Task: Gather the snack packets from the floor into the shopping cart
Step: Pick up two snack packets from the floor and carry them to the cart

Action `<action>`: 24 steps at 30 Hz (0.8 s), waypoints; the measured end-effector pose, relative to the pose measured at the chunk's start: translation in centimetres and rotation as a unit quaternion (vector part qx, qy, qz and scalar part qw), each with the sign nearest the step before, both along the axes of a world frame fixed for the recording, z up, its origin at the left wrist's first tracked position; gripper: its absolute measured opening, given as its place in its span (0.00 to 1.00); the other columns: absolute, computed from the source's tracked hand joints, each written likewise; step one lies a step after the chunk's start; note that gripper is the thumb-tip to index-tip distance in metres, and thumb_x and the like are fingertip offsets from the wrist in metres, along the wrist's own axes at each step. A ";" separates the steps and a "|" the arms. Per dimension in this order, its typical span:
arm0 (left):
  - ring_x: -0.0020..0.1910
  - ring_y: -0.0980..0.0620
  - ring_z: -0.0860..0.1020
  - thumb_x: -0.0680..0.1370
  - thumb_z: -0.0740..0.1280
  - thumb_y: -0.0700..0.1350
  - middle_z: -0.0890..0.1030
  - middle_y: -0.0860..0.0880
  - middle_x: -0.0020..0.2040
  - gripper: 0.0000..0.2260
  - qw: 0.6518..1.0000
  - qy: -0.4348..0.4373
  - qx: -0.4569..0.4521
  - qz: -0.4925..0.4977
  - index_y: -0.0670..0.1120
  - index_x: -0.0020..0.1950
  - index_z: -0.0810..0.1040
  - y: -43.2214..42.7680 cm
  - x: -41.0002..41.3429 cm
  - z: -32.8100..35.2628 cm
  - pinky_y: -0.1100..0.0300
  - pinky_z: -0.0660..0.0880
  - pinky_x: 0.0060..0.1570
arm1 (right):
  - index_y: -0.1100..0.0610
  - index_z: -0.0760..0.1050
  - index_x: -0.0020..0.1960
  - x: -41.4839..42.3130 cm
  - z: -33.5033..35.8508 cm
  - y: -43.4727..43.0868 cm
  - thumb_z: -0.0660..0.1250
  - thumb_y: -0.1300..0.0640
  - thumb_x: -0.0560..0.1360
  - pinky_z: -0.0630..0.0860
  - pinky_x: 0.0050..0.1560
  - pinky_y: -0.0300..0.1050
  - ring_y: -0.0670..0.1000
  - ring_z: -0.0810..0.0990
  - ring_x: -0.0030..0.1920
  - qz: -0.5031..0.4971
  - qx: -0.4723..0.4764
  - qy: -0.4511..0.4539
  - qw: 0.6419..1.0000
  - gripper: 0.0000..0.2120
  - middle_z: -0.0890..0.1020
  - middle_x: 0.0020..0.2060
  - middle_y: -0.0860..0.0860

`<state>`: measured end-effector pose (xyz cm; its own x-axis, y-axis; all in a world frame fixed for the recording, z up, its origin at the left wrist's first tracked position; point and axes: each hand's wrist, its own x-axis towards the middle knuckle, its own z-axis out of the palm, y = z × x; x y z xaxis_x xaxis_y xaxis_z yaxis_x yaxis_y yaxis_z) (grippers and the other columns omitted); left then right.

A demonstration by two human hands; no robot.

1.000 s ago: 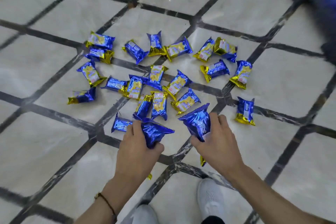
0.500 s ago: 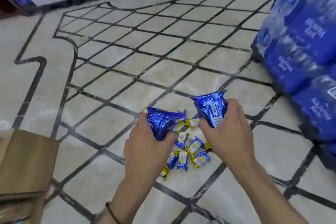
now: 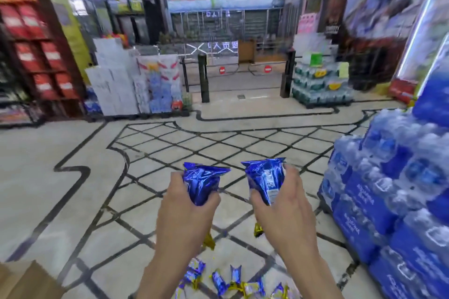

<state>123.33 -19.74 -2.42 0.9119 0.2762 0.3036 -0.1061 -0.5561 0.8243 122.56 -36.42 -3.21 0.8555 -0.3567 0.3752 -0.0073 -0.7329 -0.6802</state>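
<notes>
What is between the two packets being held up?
Nothing. In the head view the gap between the left packet, gripped by the left hand, and the right packet, gripped by the right hand, is bare; only floor shows behind.

The lower part of the blue packet bundle (image 3: 202,182) is hidden inside the left hand (image 3: 184,216), and that of the second blue bundle (image 3: 266,181) inside the right hand (image 3: 284,211); how many packets each holds cannot be told. Only gold ends (image 3: 209,241) are seen below the fists. The loose snack packets (image 3: 233,281) are cut off by the bottom edge and partly covered by the forearms (image 3: 155,274). The cardboard box (image 3: 26,281) is cropped at the lower left corner. The bottled-water packs (image 3: 379,201) are smeared and cut by the right edge. The lettering on the far gate sign (image 3: 218,47) is not legible.
</notes>
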 end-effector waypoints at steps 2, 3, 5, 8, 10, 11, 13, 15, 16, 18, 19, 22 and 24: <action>0.41 0.58 0.78 0.71 0.73 0.54 0.79 0.57 0.42 0.19 0.999 -0.032 0.007 0.000 0.59 0.53 0.65 -0.8 -0.3 2.8 0.55 0.74 0.41 | 0.53 0.55 0.74 -0.5 2.8 -0.7 0.67 0.40 0.73 0.73 0.51 0.51 0.56 0.76 0.58 -0.001 -0.014 -0.014 1.000 0.37 0.72 0.64 0.51; 0.42 0.56 0.78 0.71 0.73 0.55 0.79 0.57 0.44 0.19 0.999 -0.046 0.011 0.002 0.59 0.53 0.64 -1.2 -0.4 3.9 0.53 0.76 0.43 | 0.53 0.55 0.74 -0.7 3.9 -1.1 0.67 0.40 0.73 0.73 0.51 0.51 0.56 0.75 0.58 -0.004 -0.021 -0.016 1.000 0.37 0.72 0.64 0.52; 0.44 0.53 0.78 0.72 0.72 0.56 0.78 0.56 0.46 0.19 0.998 -0.060 0.014 0.006 0.60 0.54 0.63 -2.0 -0.9 6.0 0.51 0.77 0.45 | 0.54 0.56 0.74 -1.3 5.8 -1.8 0.67 0.41 0.73 0.72 0.50 0.51 0.57 0.75 0.58 -0.014 -0.026 -0.026 0.999 0.37 0.72 0.64 0.52; 0.44 0.55 0.77 0.72 0.71 0.56 0.77 0.56 0.46 0.19 0.996 -0.086 0.010 0.001 0.58 0.55 0.64 -3.0 -1.4 8.1 0.50 0.77 0.46 | 0.54 0.55 0.75 -2.3 8.2 -2.8 0.66 0.40 0.74 0.72 0.50 0.51 0.57 0.75 0.58 -0.020 -0.034 -0.041 0.998 0.37 0.72 0.64 0.53; 0.44 0.55 0.76 0.72 0.72 0.56 0.77 0.56 0.46 0.19 0.995 -0.101 0.012 -0.008 0.56 0.56 0.66 -3.5 -1.6 9.0 0.51 0.77 0.45 | 0.54 0.54 0.75 -2.8 9.4 -3.2 0.65 0.40 0.75 0.72 0.49 0.50 0.56 0.75 0.57 -0.026 -0.043 -0.046 0.998 0.36 0.72 0.63 0.52; 0.44 0.56 0.76 0.72 0.72 0.56 0.77 0.56 0.46 0.19 0.994 -0.105 0.013 -0.017 0.56 0.56 0.66 -3.7 -1.7 9.3 0.52 0.77 0.44 | 0.53 0.55 0.74 -3.1 9.8 -3.3 0.65 0.40 0.75 0.72 0.47 0.50 0.55 0.75 0.55 -0.030 -0.050 -0.049 0.997 0.36 0.72 0.62 0.52; 0.44 0.56 0.77 0.72 0.72 0.57 0.77 0.55 0.47 0.20 0.993 -0.111 0.012 -0.034 0.56 0.57 0.66 -4.1 -1.9 9.7 0.51 0.78 0.44 | 0.53 0.56 0.72 -3.9 10.4 -3.3 0.65 0.40 0.75 0.72 0.45 0.49 0.54 0.74 0.51 -0.048 -0.059 -0.058 0.995 0.34 0.73 0.59 0.52; 0.44 0.54 0.78 0.72 0.71 0.57 0.77 0.55 0.47 0.20 0.992 -0.118 0.010 -0.053 0.56 0.57 0.66 -4.4 -2.0 10.0 0.48 0.79 0.44 | 0.53 0.57 0.72 -4.8 10.7 -3.4 0.65 0.40 0.75 0.71 0.44 0.48 0.53 0.74 0.50 -0.072 -0.065 -0.067 0.993 0.32 0.73 0.58 0.51; 0.44 0.54 0.78 0.72 0.72 0.57 0.77 0.55 0.47 0.20 0.991 -0.117 0.008 -0.067 0.56 0.57 0.65 -4.6 -2.0 10.0 0.48 0.79 0.44 | 0.53 0.57 0.72 -5.3 10.8 -3.4 0.65 0.40 0.75 0.70 0.44 0.47 0.53 0.74 0.51 -0.087 -0.066 -0.066 0.992 0.33 0.73 0.59 0.51; 0.43 0.55 0.78 0.73 0.72 0.57 0.77 0.55 0.47 0.20 0.988 -0.117 0.000 -0.102 0.56 0.57 0.65 -4.8 -2.1 10.1 0.49 0.80 0.43 | 0.53 0.55 0.74 -6.6 11.0 -3.4 0.65 0.41 0.75 0.69 0.45 0.47 0.53 0.74 0.54 -0.116 -0.070 -0.060 0.989 0.34 0.72 0.61 0.51; 0.43 0.55 0.78 0.73 0.72 0.56 0.77 0.55 0.47 0.20 0.986 -0.119 -0.006 -0.118 0.56 0.57 0.65 -4.8 -2.2 10.1 0.49 0.80 0.42 | 0.53 0.54 0.74 -7.3 11.2 -3.2 0.65 0.41 0.76 0.69 0.46 0.47 0.53 0.73 0.56 -0.130 -0.072 -0.060 0.987 0.35 0.71 0.62 0.51; 0.42 0.55 0.78 0.72 0.73 0.56 0.77 0.55 0.45 0.19 0.979 -0.122 -0.022 -0.165 0.56 0.56 0.66 -5.3 -2.5 10.2 0.48 0.80 0.42 | 0.53 0.55 0.75 -9.2 11.8 -2.8 0.65 0.41 0.75 0.70 0.47 0.49 0.54 0.73 0.57 -0.186 -0.071 -0.071 0.977 0.35 0.71 0.63 0.52; 0.42 0.53 0.78 0.71 0.72 0.56 0.78 0.55 0.45 0.19 0.972 -0.121 -0.033 -0.199 0.55 0.55 0.67 -5.9 -3.1 10.3 0.46 0.79 0.42 | 0.53 0.55 0.76 -10.8 12.0 -2.5 0.65 0.41 0.75 0.70 0.49 0.50 0.56 0.73 0.60 -0.227 -0.072 -0.080 0.968 0.36 0.71 0.64 0.52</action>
<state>120.19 -25.67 7.91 0.8547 -0.0584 0.5158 -0.4972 -0.3772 0.7813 111.80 -38.97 8.80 0.5502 -0.6163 0.5634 -0.2538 -0.7663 -0.5903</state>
